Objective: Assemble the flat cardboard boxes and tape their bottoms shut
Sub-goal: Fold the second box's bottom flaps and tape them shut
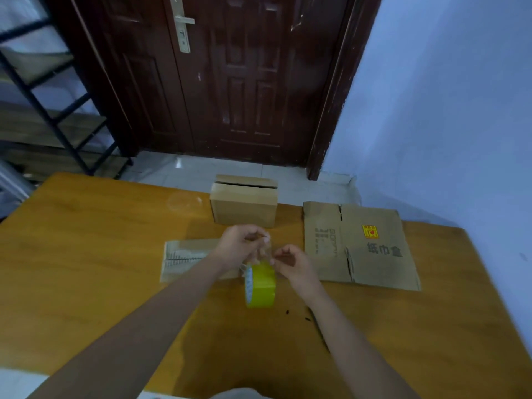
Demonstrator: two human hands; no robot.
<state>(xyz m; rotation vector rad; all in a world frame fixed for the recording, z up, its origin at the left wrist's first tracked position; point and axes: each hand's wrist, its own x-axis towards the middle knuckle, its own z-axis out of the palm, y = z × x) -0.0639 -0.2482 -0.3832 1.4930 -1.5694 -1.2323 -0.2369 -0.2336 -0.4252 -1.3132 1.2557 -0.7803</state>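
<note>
Evidently both hands worked a clear strip of tape just above the yellow tape roll (260,285): the left hand (240,244) pinched its free end, the right hand (290,263) pinched it nearer the roll. Such film looked light, limp and clingy, best held by its edges. Beyond the fingers stood an assembled box (244,207); a flat carton (361,246) lay right of them.

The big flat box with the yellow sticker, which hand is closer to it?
Right. The right hand is just beside the flat box, near its left edge. The left hand is farther away, past the tape roll.
</note>
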